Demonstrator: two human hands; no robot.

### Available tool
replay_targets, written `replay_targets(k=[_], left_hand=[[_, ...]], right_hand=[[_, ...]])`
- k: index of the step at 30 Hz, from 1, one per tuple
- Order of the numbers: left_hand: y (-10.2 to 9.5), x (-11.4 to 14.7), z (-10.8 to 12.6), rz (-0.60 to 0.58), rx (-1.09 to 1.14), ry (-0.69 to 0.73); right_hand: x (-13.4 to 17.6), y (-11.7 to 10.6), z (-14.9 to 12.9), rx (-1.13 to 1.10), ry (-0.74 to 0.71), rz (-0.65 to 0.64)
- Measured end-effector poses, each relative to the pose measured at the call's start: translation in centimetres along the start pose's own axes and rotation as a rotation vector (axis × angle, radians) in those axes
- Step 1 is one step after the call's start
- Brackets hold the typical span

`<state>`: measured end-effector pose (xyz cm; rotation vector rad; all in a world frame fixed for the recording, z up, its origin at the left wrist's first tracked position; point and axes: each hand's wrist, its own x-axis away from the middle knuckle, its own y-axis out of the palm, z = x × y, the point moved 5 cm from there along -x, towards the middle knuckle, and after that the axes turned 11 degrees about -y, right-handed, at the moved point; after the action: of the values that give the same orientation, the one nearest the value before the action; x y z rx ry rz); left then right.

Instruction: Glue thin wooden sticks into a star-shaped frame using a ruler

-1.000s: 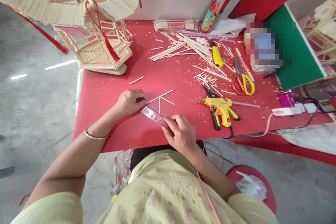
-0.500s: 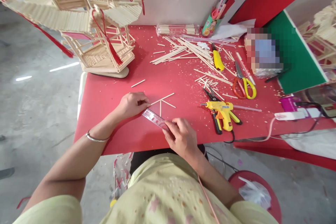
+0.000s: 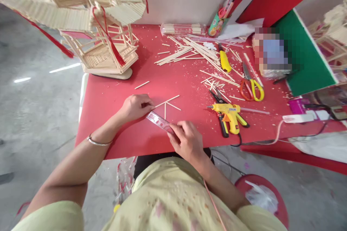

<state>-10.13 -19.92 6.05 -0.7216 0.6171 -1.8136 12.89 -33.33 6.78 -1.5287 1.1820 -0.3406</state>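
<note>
My right hand (image 3: 187, 140) pinches the near right end of a clear ruler (image 3: 158, 121), which lies slanted on the red table. With fingers closed, my left hand (image 3: 137, 107) pinches the left end of a thin wooden stick (image 3: 169, 100), close to the ruler's far end. Two shorter sticks meet that stick near its middle: one wooden stick (image 3: 165, 111) points toward me and another wooden stick (image 3: 174, 106) slants right. Whether they are glued together I cannot tell. A loose short stick (image 3: 142, 85) lies beyond my left hand.
A wooden-stick pavilion model (image 3: 108, 57) with red tassels stands at the back left. To the right lie a yellow glue gun (image 3: 229, 115) over pliers (image 3: 223, 126), scissors (image 3: 251, 83), a yellow utility knife (image 3: 224, 60) and scattered sticks (image 3: 202, 52). The table's front edge (image 3: 121, 157) runs below my hands.
Both hands, the ruler and the sticks keep their places relative to each other. Only the camera view has shifted slightly.
</note>
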Motion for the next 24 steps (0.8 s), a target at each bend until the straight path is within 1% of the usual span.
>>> replay_targets(k=[8, 17, 24], left_hand=[[-0.11, 0.08, 0.25, 0.001, 0.007, 0.005], [0.22, -0.07, -0.28, 0.0, 0.0, 0.016], [0.12, -0.08, -0.34, -0.003, 0.0, 0.018]], right_hand=[[0.07, 0.01, 0.02, 0.005, -0.008, 0.01], [0.11, 0.0, 0.03, 0.002, -0.006, 0.01], [-0.01, -0.07, -0.03, -0.001, -0.011, 0.013]])
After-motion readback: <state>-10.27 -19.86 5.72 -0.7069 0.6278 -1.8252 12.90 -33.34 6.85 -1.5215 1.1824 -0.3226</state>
